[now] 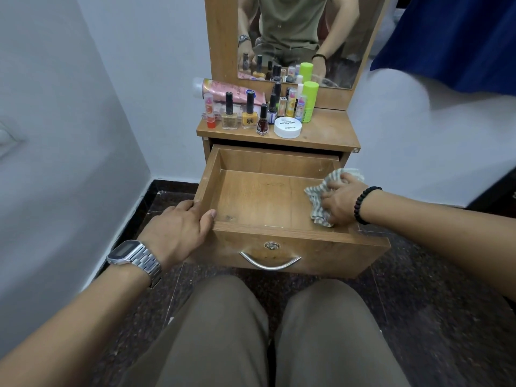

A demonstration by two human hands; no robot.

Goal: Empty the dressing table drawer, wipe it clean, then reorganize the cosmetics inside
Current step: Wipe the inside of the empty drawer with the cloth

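Surface (321,135) at frame centre carries nail polish bottles (248,111). Drawer (212,174) open, bare inside. Left hand (178,230) fingers grip its corner; right hand (339,203) fingers clutch striped cloth (317,195).

A mirror (296,37) stands against pale walls (83,107) above a dark speckled floor (432,317); blue fabric (460,37) hangs at upper right.

Head view, forward-down, seemingly close above drawer (268,202)
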